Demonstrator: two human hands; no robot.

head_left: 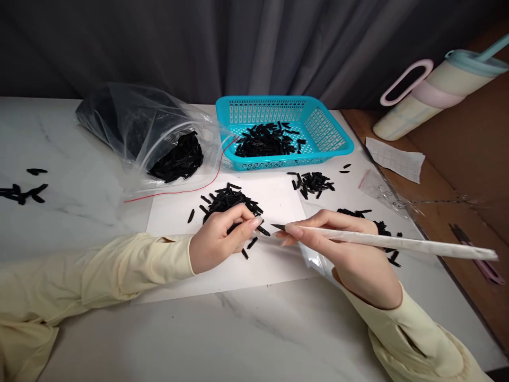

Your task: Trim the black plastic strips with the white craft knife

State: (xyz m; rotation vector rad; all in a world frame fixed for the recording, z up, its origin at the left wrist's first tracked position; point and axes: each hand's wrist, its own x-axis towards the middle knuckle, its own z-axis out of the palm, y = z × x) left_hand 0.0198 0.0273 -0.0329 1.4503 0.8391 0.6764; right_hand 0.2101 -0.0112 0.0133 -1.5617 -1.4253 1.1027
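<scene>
Above a white sheet of paper (pixel 274 265), my left hand (pixel 225 233) pinches a small black strip (pixel 263 231) between thumb and fingers; its tip sticks out toward the right. My right hand (pixel 345 244) grips a craft knife (pixel 401 244) like a pen. The knife has a long whitish handle, and its dark pointed blade is close to the strip, with a small gap between them. Just behind my left hand lies a pile of similar black strips (pixel 228 200), partly covered by the fingers. A few loose strips lie below that hand.
A blue perforated basket (pixel 334 140) holds black strips. Left of it is an open clear zip bag (pixel 131 116) of strips. Small strip piles (pixel 314 183) lie near the basket and beyond my right hand. A tumbler (pixel 433 101) and pink-handled tweezers (pixel 477 257) are on the right.
</scene>
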